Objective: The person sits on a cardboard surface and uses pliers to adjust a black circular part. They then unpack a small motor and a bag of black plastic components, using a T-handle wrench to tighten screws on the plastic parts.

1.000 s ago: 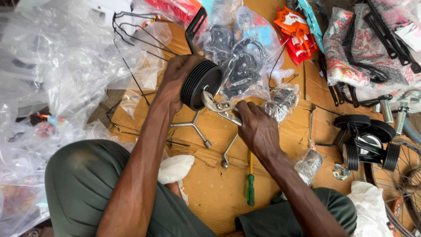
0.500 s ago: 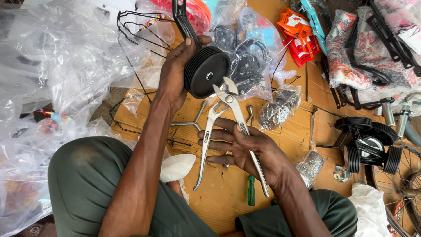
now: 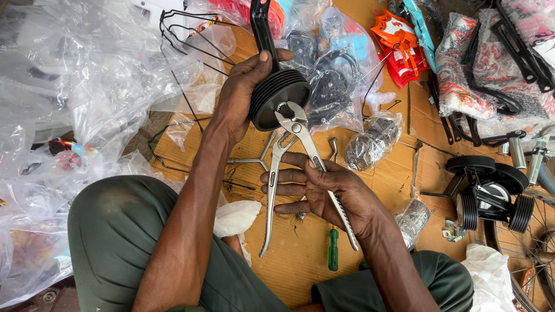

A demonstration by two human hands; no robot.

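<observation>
My left hand grips a small black ribbed wheel on a black bracket, held up over a sheet of cardboard. My right hand holds silver slip-joint pliers by their long handles. The plier jaws sit at the hub of the wheel. Both hands are above my lap, which is in green trousers.
A green-handled screwdriver and a silver cross wrench lie on the cardboard. Bagged parts and clear plastic wrap lie around. More black small wheels sit right, near a bicycle wheel.
My right hand picked the pliers up off the cardboard and brought their jaws to the wheel's hub. My left hand raised and tilted the wheel slightly.
</observation>
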